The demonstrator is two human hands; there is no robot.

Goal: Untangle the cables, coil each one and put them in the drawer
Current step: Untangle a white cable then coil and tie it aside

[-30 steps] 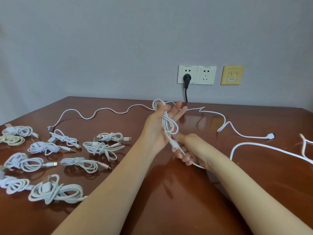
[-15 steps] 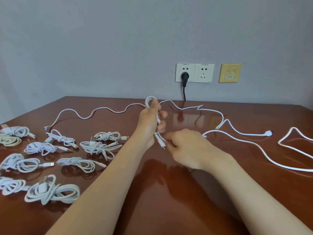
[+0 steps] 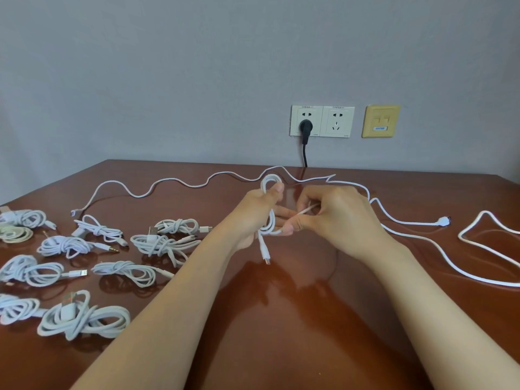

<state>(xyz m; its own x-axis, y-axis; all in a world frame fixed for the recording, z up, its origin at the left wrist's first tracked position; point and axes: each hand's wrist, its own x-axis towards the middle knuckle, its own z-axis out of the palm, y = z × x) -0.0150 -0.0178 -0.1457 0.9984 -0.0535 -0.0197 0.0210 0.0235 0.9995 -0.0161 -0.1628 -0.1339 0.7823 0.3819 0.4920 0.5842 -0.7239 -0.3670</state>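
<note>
**Left hand (image 3: pixel 254 212) and right hand (image 3: pixel 334 218) both clamped on one white cable (image 3: pixel 264 184)**

The hands are close together above the middle of the counter (image 3: pixel 281 333), almost touching. The left hand grips several loops of the cable in its fist, with the thumb pressed near the top of the loop. The cable's plug end (image 3: pixel 266 256) hangs below the fist, just above the counter. The right hand, at 3 o'clock from the left, pinches a strand of the same cable between thumb and fingers.

Seen from the hands, a group of coiled bundles (image 3: pixel 166 243) lies on the counter from 8 to 9 o'clock, each bundle apart from the next. A long loose cable (image 3: pixel 168 182) snakes along the far side from 10 to 1 o'clock. More loose cable (image 3: pixel 484 246) lies at 3 o'clock. I cannot tell which loose strand joins the held one.

On the wall at 12 o'clock is a double socket (image 3: pixel 336 121) with a black plug (image 3: pixel 305 127) in it. A yellow plate (image 3: pixel 381 121) sits at 1 o'clock.
</note>
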